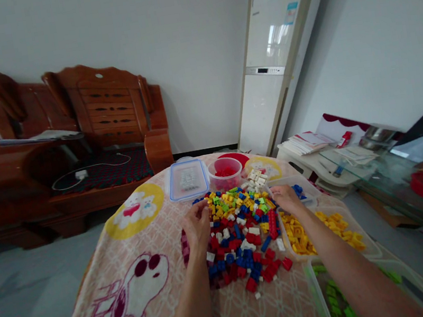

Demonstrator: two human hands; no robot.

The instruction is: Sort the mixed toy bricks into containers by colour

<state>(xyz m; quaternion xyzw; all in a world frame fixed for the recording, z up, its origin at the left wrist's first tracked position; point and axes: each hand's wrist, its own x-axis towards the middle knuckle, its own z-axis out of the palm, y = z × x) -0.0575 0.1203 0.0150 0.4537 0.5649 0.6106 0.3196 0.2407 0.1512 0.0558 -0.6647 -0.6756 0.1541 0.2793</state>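
Observation:
A heap of small plastic bricks point(243, 234) in red, blue, yellow, green and white lies on a pink cartoon-print tablecloth point(142, 276). My left hand point(197, 226) rests at the heap's left edge, fingers curled onto the bricks. At the heap's right edge my right hand point(287, 199) reaches in with fingers bent. What either hand pinches is too small to see. A clear tub of yellow bricks point(319, 232) sits under my right forearm. A tub with blue bricks point(299, 190) stands behind my right hand.
A round tub of red bricks point(225, 172), a blue-rimmed lid point(186, 179) and white bricks point(255, 177) lie at the table's far side. A tub of green bricks point(339, 304) is near right. A wooden sofa point(52, 146), a tall white air conditioner point(271, 58) and a glass table point(397, 166) surround.

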